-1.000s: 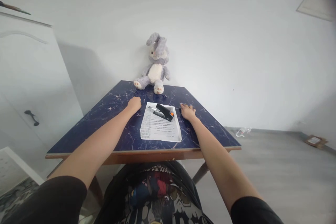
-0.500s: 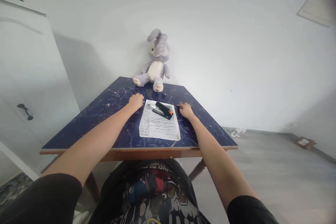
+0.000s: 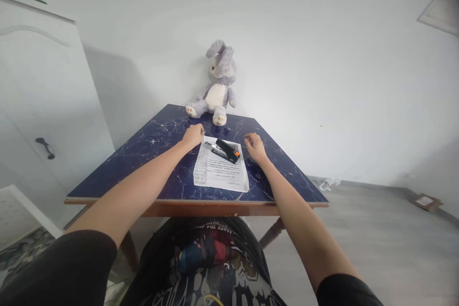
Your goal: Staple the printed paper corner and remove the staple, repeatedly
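Observation:
Beside the upper left corner of a printed paper [image 3: 219,177], my left hand [image 3: 193,135] is closed, with its fingertips pinched together; whatever they hold is too small to make out. To the right of the paper, my right hand [image 3: 256,148] has its fingers curled toward the thumb, over the table; anything inside the curl is hidden or too dark to name. Between the hands, a black stapler [image 3: 227,150] with an orange part at its end lies on the paper. Its top is lifted apart from its base, and a metal piece sticks out to the left.
A grey plush rabbit [image 3: 217,91] sits at the back of the dark blue marbled table [image 3: 143,162], against the wall. At left stands a white cabinet [image 3: 43,95] with a dark handle. A cardboard piece [image 3: 426,202] and a clear plastic item [image 3: 329,183] lie on the floor at right.
My view has turned slightly left. My right hand has shifted up a little and its fingers show differently; the small dark thing at its fingertips no longer shows. The stapler and paper stay put.

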The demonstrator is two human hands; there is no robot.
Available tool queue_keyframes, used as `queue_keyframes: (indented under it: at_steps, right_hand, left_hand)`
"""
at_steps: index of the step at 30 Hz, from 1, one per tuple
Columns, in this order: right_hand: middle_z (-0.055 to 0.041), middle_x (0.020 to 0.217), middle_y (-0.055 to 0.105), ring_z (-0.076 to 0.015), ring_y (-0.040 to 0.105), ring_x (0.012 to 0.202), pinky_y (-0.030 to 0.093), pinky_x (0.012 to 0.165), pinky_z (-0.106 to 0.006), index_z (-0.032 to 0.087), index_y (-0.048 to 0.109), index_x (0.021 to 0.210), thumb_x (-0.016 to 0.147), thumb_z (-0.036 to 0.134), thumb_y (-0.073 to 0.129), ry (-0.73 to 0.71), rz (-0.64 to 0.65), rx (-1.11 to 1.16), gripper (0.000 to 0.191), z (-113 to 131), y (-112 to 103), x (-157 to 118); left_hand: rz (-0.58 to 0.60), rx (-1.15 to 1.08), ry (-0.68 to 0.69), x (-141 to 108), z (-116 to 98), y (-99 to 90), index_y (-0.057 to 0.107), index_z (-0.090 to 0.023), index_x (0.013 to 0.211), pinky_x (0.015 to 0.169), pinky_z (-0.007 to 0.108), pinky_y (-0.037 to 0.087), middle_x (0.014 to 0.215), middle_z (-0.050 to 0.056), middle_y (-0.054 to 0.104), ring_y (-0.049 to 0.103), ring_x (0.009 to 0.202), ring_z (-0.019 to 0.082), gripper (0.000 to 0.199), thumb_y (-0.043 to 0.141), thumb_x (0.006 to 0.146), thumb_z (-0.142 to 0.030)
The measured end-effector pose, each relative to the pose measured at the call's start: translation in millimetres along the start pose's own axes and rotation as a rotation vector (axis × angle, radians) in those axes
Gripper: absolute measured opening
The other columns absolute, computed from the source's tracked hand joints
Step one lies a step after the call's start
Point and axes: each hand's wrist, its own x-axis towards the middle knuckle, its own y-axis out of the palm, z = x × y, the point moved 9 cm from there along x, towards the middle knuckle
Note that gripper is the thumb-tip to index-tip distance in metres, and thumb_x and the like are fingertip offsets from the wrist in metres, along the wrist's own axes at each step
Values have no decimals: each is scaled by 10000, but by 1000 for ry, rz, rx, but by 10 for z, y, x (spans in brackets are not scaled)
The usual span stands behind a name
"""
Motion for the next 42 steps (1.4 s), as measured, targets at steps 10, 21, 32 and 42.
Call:
queue_keyframes:
  at_steps: [10,21,32,42]
  right_hand:
    - [-109,1235,685,-258,628,1070,483,962,-371,199,569,1378,940,464,636,-242,376,208,516,787,430,-214]
    - [-60,1002,752,-210,665,834,484,788,-309,177,691,1149,899,397,653,-111,236,230,335,493,186,-134]
    - [-69,1036,761,-228,680,870,492,805,-323,183,690,1144,896,407,666,-120,305,172,335,385,267,-135]
    - [-72,1028,757,-229,684,862,493,802,-324,188,693,1144,900,396,668,-136,307,163,321,423,246,-135]
  left_hand:
    - [122,-807,-16,-4,-143,258,686,-164,1120,599,221,490,927,79,753,712,738,150,252,567,963,-321]
    - [112,-707,265,-52,-353,159,667,-157,944,760,306,556,825,81,764,726,740,187,296,686,857,-439]
    - [126,-463,328,-131,-440,171,771,-167,899,783,291,549,811,57,775,709,764,187,180,719,789,-299]
    - [266,-417,420,-212,-530,313,803,-184,929,889,326,561,903,69,804,753,888,226,214,778,743,-286]
